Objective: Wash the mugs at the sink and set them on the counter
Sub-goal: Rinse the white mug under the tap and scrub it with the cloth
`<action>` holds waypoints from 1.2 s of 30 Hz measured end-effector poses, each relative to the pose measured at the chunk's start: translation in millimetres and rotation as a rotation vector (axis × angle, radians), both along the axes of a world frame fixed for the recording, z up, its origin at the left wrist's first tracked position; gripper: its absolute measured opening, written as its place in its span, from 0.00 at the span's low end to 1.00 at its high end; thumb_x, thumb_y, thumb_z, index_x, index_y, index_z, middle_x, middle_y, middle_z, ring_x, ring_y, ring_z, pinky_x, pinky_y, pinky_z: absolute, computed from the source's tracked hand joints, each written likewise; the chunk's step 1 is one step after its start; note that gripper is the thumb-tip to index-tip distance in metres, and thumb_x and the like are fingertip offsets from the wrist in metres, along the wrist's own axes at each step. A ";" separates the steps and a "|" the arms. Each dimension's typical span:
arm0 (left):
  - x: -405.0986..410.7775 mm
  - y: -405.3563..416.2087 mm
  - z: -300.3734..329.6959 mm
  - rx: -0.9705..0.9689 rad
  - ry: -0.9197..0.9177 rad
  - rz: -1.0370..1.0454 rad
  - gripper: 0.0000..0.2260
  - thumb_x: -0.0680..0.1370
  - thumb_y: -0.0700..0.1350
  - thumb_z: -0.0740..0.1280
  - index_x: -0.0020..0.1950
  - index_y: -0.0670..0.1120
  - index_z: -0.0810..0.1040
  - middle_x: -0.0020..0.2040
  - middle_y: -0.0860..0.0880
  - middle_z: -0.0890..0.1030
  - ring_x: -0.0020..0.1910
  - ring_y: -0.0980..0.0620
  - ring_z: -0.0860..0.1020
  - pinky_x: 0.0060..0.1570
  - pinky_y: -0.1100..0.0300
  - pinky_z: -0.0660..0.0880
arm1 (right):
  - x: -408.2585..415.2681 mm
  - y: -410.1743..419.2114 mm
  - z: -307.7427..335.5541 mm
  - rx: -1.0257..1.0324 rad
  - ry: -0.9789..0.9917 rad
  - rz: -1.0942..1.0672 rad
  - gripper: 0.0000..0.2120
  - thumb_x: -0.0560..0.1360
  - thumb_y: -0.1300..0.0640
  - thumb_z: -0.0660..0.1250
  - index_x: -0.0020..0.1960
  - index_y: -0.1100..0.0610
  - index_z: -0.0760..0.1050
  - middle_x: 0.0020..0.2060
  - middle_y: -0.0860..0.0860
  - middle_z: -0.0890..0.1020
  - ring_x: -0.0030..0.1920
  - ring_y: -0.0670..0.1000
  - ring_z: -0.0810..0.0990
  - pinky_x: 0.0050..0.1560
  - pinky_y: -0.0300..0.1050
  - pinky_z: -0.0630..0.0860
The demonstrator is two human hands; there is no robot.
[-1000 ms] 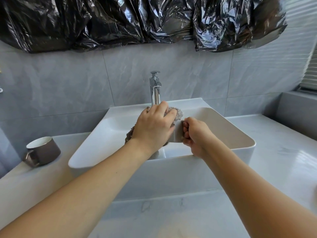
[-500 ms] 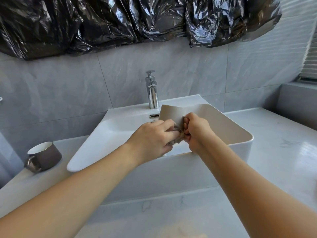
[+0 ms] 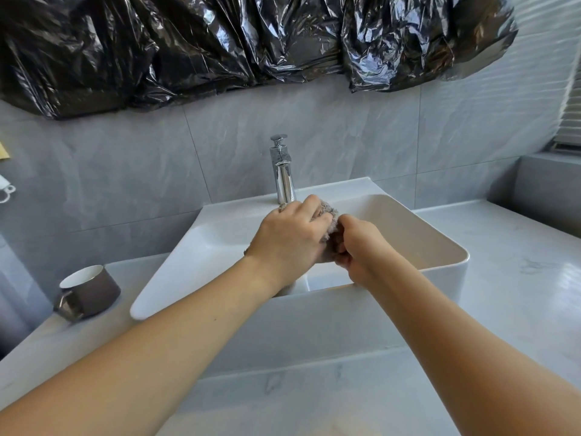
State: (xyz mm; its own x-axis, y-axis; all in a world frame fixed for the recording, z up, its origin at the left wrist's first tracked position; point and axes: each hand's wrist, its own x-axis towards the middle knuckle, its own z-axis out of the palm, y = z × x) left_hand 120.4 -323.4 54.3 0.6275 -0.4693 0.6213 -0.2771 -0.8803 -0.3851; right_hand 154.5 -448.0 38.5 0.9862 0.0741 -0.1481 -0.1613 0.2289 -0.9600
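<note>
Over the white sink [image 3: 446, 243], my left hand [image 3: 289, 237] grips a grey-brown cloth [image 3: 330, 216] and wraps it over a beige mug. My hands and the cloth hide almost all of that mug. My right hand [image 3: 358, 247] is curled tight against the cloth from the right and holds the hidden mug. A second mug [image 3: 91, 291], brown outside and white inside, stands upright on the counter left of the sink with its handle towards me.
A chrome faucet [image 3: 283, 171] rises just behind my hands; I see no water running. The pale marble counter [image 3: 518, 278] stretches right of the sink to a grey ledge. Black plastic sheeting [image 3: 251, 42] hangs on the tiled wall above.
Half a second ago the beige mug showed above my hands with the cloth bunched low. Now the left hand has swept the cloth up over it, hiding the mug.
</note>
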 end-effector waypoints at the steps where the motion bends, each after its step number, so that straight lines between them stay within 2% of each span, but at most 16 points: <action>1: -0.5 2.5 -1.5 0.004 -0.001 -0.008 0.13 0.68 0.49 0.59 0.45 0.47 0.80 0.45 0.47 0.78 0.36 0.46 0.76 0.31 0.59 0.68 | -0.2 -0.3 0.4 0.021 0.007 -0.003 0.15 0.79 0.62 0.55 0.33 0.55 0.65 0.26 0.51 0.65 0.25 0.50 0.62 0.26 0.40 0.57; 5: -6.1 7.5 -15.6 0.041 0.042 -0.087 0.11 0.70 0.49 0.59 0.45 0.48 0.80 0.45 0.48 0.76 0.36 0.47 0.74 0.32 0.58 0.70 | 2.5 -3.4 1.1 0.165 0.066 -0.023 0.17 0.79 0.62 0.54 0.32 0.54 0.63 0.17 0.47 0.65 0.15 0.45 0.61 0.18 0.33 0.57; 11: -6.2 12.5 -15.8 0.021 0.187 -0.190 0.13 0.70 0.48 0.58 0.43 0.50 0.82 0.44 0.51 0.76 0.35 0.48 0.73 0.30 0.59 0.71 | 4.6 -8.4 -0.9 0.182 0.102 -0.048 0.17 0.79 0.60 0.56 0.31 0.54 0.62 0.18 0.47 0.62 0.14 0.45 0.58 0.16 0.34 0.56; 15: -12.2 9.1 -9.5 0.034 0.141 -0.311 0.11 0.69 0.46 0.59 0.40 0.49 0.81 0.42 0.50 0.76 0.34 0.47 0.73 0.30 0.57 0.72 | 5.9 -19.2 0.6 0.127 0.095 -0.124 0.15 0.77 0.58 0.57 0.32 0.53 0.61 0.21 0.47 0.61 0.17 0.47 0.57 0.19 0.37 0.56; 17: -12.1 3.7 -4.3 -0.085 0.035 -0.328 0.10 0.70 0.44 0.61 0.45 0.47 0.82 0.44 0.48 0.77 0.36 0.46 0.74 0.32 0.57 0.72 | 6.0 -25.8 3.1 0.053 0.064 -0.160 0.13 0.76 0.57 0.57 0.33 0.53 0.63 0.25 0.49 0.63 0.22 0.49 0.60 0.22 0.39 0.57; 19: -9.0 -3.3 0.9 -0.272 -0.043 -0.281 0.15 0.71 0.44 0.62 0.53 0.44 0.82 0.46 0.46 0.77 0.38 0.45 0.75 0.34 0.57 0.72 | 5.2 -30.4 4.7 -0.005 0.024 -0.164 0.12 0.76 0.56 0.57 0.34 0.53 0.65 0.27 0.49 0.64 0.26 0.50 0.60 0.26 0.42 0.57; 21: -5.0 -9.5 2.1 -0.333 -0.046 -0.283 0.17 0.71 0.45 0.62 0.56 0.43 0.82 0.47 0.45 0.76 0.39 0.45 0.75 0.34 0.57 0.73 | 5.9 -34.2 4.9 0.039 0.004 -0.137 0.13 0.76 0.58 0.57 0.33 0.53 0.64 0.23 0.47 0.64 0.23 0.49 0.60 0.23 0.40 0.56; 23: -4.4 -9.8 -4.7 -0.258 -0.002 -0.351 0.15 0.70 0.45 0.63 0.53 0.45 0.84 0.45 0.46 0.76 0.38 0.46 0.74 0.34 0.57 0.72 | 7.6 -39.6 5.9 0.139 0.014 -0.112 0.15 0.75 0.59 0.56 0.31 0.52 0.61 0.19 0.46 0.61 0.19 0.47 0.57 0.19 0.35 0.54; 26: -7.1 -3.5 -18.7 -0.148 0.107 -0.443 0.11 0.69 0.44 0.64 0.47 0.47 0.84 0.44 0.47 0.75 0.37 0.47 0.74 0.34 0.57 0.72 | 13.4 -56.5 8.7 0.225 0.012 -0.145 0.16 0.75 0.59 0.55 0.30 0.51 0.57 0.19 0.46 0.58 0.18 0.46 0.54 0.19 0.34 0.51; 28: -4.3 -1.2 -20.3 -0.221 0.109 -0.449 0.11 0.69 0.42 0.65 0.48 0.47 0.84 0.45 0.48 0.76 0.38 0.47 0.75 0.36 0.58 0.72 | 15.6 -66.3 9.6 0.254 0.010 -0.165 0.16 0.75 0.60 0.53 0.30 0.51 0.55 0.19 0.46 0.57 0.18 0.46 0.53 0.19 0.33 0.50; 32: -2.2 -3.1 -17.8 -0.382 -0.064 -0.529 0.13 0.71 0.39 0.67 0.53 0.44 0.85 0.47 0.44 0.78 0.41 0.45 0.77 0.41 0.56 0.75 | 16.6 -71.8 7.4 0.274 0.018 -0.237 0.15 0.75 0.60 0.54 0.31 0.50 0.57 0.20 0.46 0.58 0.19 0.46 0.54 0.20 0.33 0.51; 36: -2.4 -6.5 -8.8 -0.622 -0.144 -0.495 0.16 0.74 0.40 0.66 0.60 0.42 0.82 0.50 0.45 0.76 0.43 0.49 0.77 0.40 0.60 0.75 | 22.8 -64.1 2.2 0.107 0.009 -0.296 0.13 0.76 0.55 0.59 0.33 0.51 0.63 0.26 0.48 0.64 0.24 0.48 0.61 0.19 0.33 0.58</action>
